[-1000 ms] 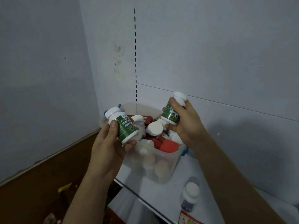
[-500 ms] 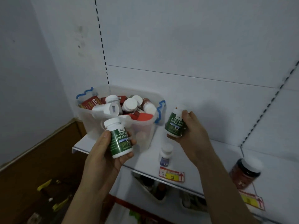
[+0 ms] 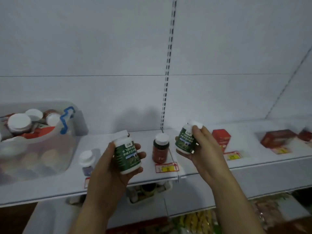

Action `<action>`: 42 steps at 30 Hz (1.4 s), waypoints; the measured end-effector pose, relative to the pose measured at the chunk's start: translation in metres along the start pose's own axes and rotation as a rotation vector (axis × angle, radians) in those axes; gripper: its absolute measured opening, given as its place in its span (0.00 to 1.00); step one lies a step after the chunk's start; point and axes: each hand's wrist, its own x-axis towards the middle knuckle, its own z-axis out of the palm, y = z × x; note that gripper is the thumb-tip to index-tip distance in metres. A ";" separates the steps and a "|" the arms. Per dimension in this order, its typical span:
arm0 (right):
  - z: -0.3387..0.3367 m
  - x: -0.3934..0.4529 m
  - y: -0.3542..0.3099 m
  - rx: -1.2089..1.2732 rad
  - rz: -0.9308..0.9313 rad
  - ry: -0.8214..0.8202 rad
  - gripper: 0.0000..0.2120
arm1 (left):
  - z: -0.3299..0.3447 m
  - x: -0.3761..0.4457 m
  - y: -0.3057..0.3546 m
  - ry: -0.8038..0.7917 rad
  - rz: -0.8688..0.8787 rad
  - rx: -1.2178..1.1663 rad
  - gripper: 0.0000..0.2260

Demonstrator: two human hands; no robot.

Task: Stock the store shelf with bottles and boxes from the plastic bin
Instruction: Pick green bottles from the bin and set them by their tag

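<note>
The long white metal shelf point(image 3: 109, 184) carries a clear plastic bin with blue latches point(image 3: 50, 149) at its left end, part full of bottles and boxes. Right of the bin, the left hand point(image 3: 108, 168) wraps one green-labelled white-capped bottle point(image 3: 128, 154); further right, the right hand point(image 3: 205, 149) holds a second green-labelled bottle point(image 3: 184, 141) over its cap. Both bottles look light, rigid and smooth; gripping the body seems safest.

My left hand point(image 3: 111, 168) and right hand point(image 3: 205, 149): both bare, no gloves, rings or watch; forearms uncovered to the lower frame edge, no sleeves visible.
</note>
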 end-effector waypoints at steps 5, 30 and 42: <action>-0.086 -0.012 -0.034 0.007 -0.020 0.131 0.11 | 0.062 0.010 -0.051 -0.100 -0.078 -0.010 0.19; -0.449 -0.037 -0.175 0.022 -0.187 0.624 0.10 | 0.379 0.045 -0.315 -0.562 -0.432 0.009 0.16; -0.570 -0.033 -0.231 0.103 -0.240 0.793 0.11 | 0.505 0.061 -0.436 -0.763 -0.685 0.063 0.32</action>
